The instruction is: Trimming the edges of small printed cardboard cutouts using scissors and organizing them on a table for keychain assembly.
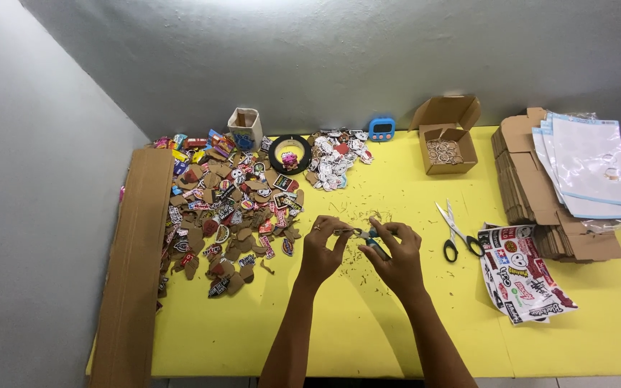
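Over the middle of the bright yellow table top (368, 323), the left hand (323, 250) and the right hand (395, 257) meet, both with fingers curled. The left hand pinches one end of a small slim tool with a blue handle (369, 234), too small to make out exactly, and the right hand grips its other end; the tool sits between the two hands just above the table. Tiny brown paper scraps (375, 219) lie scattered around the hands. Left of the hands spreads a large heap of colourful cut-out stickers backed with brown cardboard (228, 208). A long flat strip of brown cardboard (134, 266) lies along the table's left edge. To the right, black-handled scissors (458, 230) rest near printed sticker sheets (522, 276), and behind them stands a stack of flattened cardboard boxes (540, 187) topped with clear plastic bags (587, 165). At the back are an open small cardboard box (448, 140), a blue digital timer (382, 128) and a black tape roll (290, 153).
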